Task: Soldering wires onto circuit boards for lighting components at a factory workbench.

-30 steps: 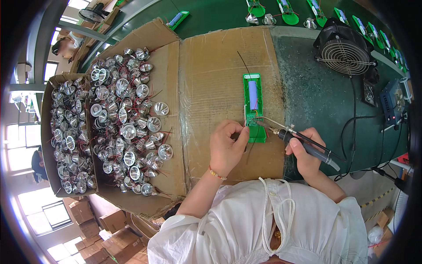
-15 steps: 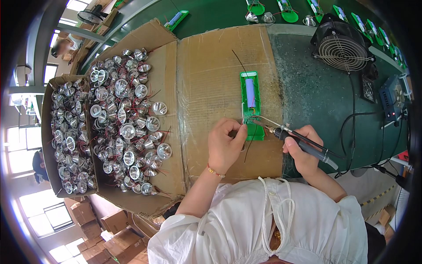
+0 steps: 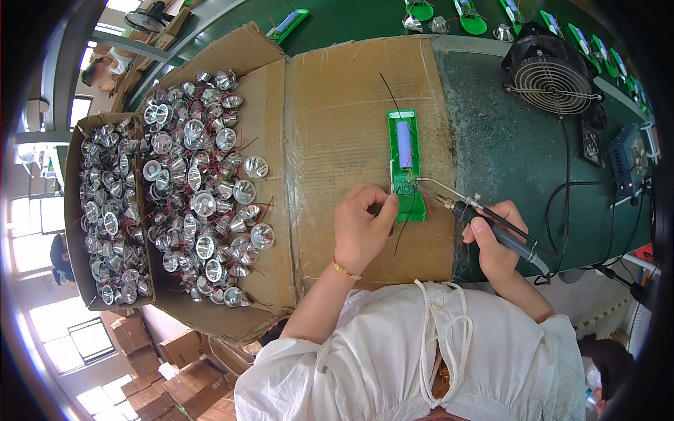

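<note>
A green plastic housing (image 3: 414, 210) lies lengthwise on the cardboard, with a blue-purple cylindrical battery cell (image 3: 404, 144) in its upper part and a small green circuit board (image 3: 405, 188) below that. A thin black wire (image 3: 387, 85) sticks out past the far end; another dark wire runs toward me beside my fingers. My left hand (image 3: 364, 219) is closed in a pinch at the housing's left edge; what its fingertips hold is hidden. Gripped in my right hand (image 3: 497, 238) is a soldering iron (image 3: 491, 226) with a thin feed tube (image 3: 449, 192), its tip just right of the board.
Cardboard boxes of silver reflector cups (image 3: 203, 203) with red wires stand on the left. At the far right are a fan (image 3: 552, 81) with a round guard and a blue soldering station (image 3: 628, 161). More green housings (image 3: 469, 21) line the back; a cable (image 3: 564, 189) trails right.
The soldering iron has drawn back slightly to the right, its tip away from the board. My left hand keeps its pinch at the housing's edge. The whole view has shifted a little.
</note>
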Tool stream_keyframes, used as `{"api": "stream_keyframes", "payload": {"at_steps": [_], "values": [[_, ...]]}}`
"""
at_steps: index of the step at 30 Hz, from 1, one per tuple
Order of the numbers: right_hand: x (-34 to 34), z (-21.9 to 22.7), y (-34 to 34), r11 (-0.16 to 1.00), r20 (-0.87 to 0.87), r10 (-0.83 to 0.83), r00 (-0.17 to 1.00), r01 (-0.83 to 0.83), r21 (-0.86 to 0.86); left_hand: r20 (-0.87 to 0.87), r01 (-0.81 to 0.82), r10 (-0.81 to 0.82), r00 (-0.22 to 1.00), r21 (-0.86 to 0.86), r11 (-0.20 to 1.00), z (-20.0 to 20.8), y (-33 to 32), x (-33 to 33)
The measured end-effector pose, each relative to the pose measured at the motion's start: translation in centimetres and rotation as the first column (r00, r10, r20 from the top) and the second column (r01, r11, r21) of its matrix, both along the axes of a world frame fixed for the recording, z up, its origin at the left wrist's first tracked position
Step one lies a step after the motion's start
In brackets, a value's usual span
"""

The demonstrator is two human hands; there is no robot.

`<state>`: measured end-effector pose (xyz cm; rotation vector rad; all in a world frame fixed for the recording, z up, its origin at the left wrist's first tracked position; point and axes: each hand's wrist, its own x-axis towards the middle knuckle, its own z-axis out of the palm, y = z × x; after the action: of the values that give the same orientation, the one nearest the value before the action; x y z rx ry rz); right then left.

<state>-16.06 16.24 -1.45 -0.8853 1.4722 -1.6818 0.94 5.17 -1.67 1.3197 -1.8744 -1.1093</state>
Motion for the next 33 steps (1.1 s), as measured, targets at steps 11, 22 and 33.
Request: {"api": "stream_keyframes", "payload": {"at_steps": [11,22,33], "values": [[-0.4,-0.1,0.6,1.000,0.028,0.013,1.000,-0.013,0.001,-0.049,-0.050,0.050,0.998,0.009,0.999,0.3,0.4,0.0],[-0.3,-0.2,0.5,0.997,0.012,0.057,0.998,-0.058,0.059,0.116,0.181,-0.170,0.979,-0.094,0.979,0.7,-0.1,-0.4],[-0.1,-0.4,0.6,0.995,-0.026,0.072,0.997,-0.070,0.070,0.145,0.214,-0.195,0.970,-0.131,0.968,-0.1,-0.7,-0.4]]}}
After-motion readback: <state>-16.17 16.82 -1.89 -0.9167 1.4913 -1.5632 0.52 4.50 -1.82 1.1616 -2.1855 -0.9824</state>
